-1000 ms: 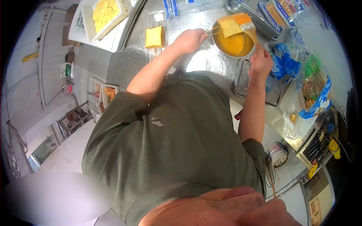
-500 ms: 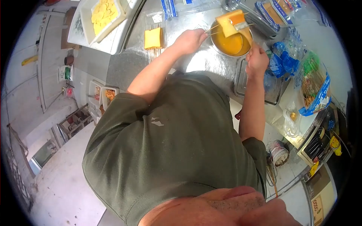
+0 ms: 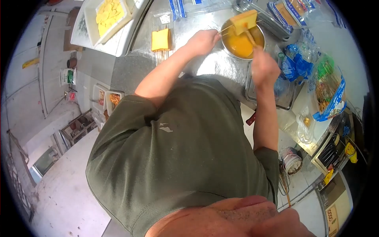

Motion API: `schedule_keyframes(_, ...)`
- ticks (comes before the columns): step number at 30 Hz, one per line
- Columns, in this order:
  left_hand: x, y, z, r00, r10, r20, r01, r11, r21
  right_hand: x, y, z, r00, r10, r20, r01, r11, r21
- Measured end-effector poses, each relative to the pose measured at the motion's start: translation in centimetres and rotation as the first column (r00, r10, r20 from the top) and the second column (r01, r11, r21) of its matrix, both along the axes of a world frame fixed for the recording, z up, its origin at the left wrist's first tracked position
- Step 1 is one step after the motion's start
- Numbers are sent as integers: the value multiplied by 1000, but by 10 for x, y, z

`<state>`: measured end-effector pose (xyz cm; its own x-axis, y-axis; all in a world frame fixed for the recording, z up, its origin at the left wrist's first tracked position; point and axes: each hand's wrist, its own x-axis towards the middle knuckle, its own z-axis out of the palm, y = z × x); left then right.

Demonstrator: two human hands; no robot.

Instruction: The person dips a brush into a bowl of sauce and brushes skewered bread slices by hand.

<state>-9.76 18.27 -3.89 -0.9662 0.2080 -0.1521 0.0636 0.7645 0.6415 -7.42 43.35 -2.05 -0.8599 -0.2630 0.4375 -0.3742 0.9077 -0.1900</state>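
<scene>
My left hand (image 3: 204, 42) is closed around the thin sticks of skewered bread (image 3: 244, 23), which is tilted up over a metal bowl (image 3: 225, 49). Orange-yellow liquid (image 3: 237, 46) lies in the bowl. My right hand (image 3: 265, 70), slightly blurred, grips the wooden handle of a flat brush (image 3: 250, 38). The brush's head is against or just behind the bread's lower face, and its bristles are hidden. To the left of my left hand, more bread on skewers (image 3: 160, 40) lies on clear plastic wrapping.
At upper left, a white tub (image 3: 94, 35) of yellow slices stands on a white surface. Packaged bread (image 3: 292, 14) lies at upper right. A clear tray (image 3: 249, 93), blue plastic bags (image 3: 296, 65) and a bag of skewers (image 3: 325, 96) sit to the right.
The bread has turned from its flat, coated face to a steeper tilt. My right hand and the brush have shifted slightly left, and the bristles have gone from view.
</scene>
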Motion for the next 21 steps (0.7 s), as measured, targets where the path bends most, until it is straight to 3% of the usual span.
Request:
schedule_keyframes(3, -7, -4, -4, 999, 38, -14, -38, 999, -9, 14, -14, 13, 998, 52, -25, -54, 996, -75)
schedule_keyframes(6, -7, -6, 1, 999, 31, 19, -31, 999, -22, 8, -3, 18, 994, -112, -2, 106, 943, -314)
schedule_keyframes(8, -5, -4, 0, 1000, 28, 15, -28, 1000, 4, -8, 1, 2, 960, -130, 249, 271, 656, -704)
schedule_keyframes(10, -4, 1, -2, 1000, 18, 24, -19, 998, 56, -21, 5, -35, 888, 6, 460, 449, 206, -869)
schedule_keyframes(11, -4, 3, -2, 999, 18, 28, -20, 996, 92, -20, 1, -44, 813, 43, 580, 574, 107, -812)
schedule_keyframes(14, -8, -3, -3, 998, 64, 25, -66, 990, 122, 2, 10, -70, 727, 174, 664, 667, 48, -743)
schedule_keyframes(15, -8, -7, -4, 996, 88, 27, -91, 989, 121, 8, 8, -67, 755, 53, 654, 651, 56, -757)
schedule_keyframes(18, -7, -12, -6, 995, 92, -27, -90, 994, 61, 13, 21, -48, 745, 97, 660, 667, -86, -740)
schedule_keyframes(21, -5, -5, 1, 995, 83, -62, -85, 996, -25, 5, 11, -30, 779, 179, 601, 625, -145, -767)
